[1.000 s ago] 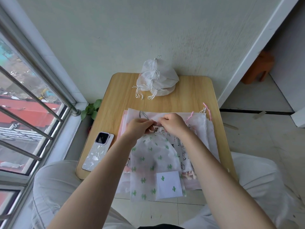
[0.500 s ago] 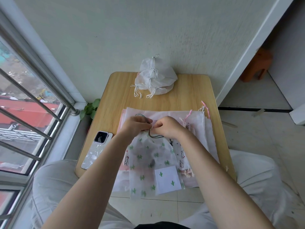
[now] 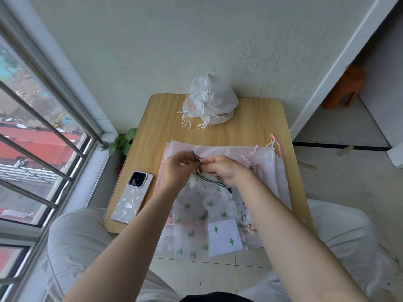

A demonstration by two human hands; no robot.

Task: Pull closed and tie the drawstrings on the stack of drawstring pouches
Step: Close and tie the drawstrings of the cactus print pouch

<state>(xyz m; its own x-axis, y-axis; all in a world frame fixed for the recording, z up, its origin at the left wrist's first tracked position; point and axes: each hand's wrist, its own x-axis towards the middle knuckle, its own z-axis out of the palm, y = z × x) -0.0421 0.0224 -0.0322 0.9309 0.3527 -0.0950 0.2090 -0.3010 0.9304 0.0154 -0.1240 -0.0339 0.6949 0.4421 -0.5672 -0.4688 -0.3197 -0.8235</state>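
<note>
A white pouch with green cacti (image 3: 202,216) lies on top of a flat stack of pouches (image 3: 270,171) on the small wooden table (image 3: 257,123). Its mouth is gathered into a bunch, and its dark drawstring (image 3: 209,180) loops out from the neck. My left hand (image 3: 176,168) pinches the dark cord just above the neck. My right hand (image 3: 224,168) pinches the same cord from the other side, knuckles almost touching the left hand. A pile of tied white pouches (image 3: 210,101) sits at the table's far edge against the wall.
A phone (image 3: 133,197) in a pale patterned case lies at the table's left front corner. Pink drawstrings (image 3: 275,142) stick out at the stack's right. A small plant (image 3: 123,140) sits by the window rail; an orange stool (image 3: 344,88) stands at the right.
The cactus pouch's mouth has been drawn shut into a bunch. Both hands stayed close together at its neck, and the dark cord now loops out between them.
</note>
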